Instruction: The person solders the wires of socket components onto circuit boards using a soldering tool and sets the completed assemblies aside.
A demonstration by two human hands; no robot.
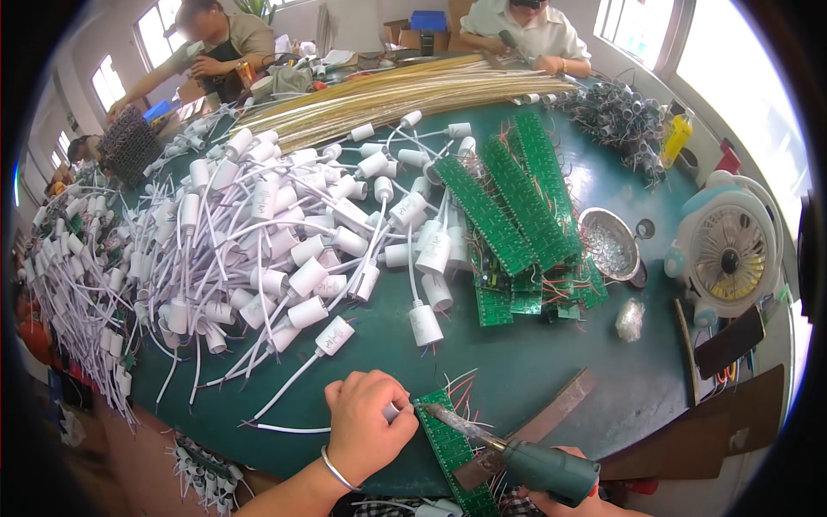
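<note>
The board (444, 435), at the lower middle of the frame, looks light, stiff and easy to crack, so its long edges seem best to hold. It is green, long and flat, with thin wires (463, 389). The left hand (369, 426) pinches a white cap (391, 413) beside it; the right hand (560, 505) grips the iron (550, 471).

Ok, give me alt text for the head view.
A person's right grip holds a soldering iron over a green circuit board; the left grip pinches a pale part beside it. White corded cylinders lie heaped on the green table.
</note>
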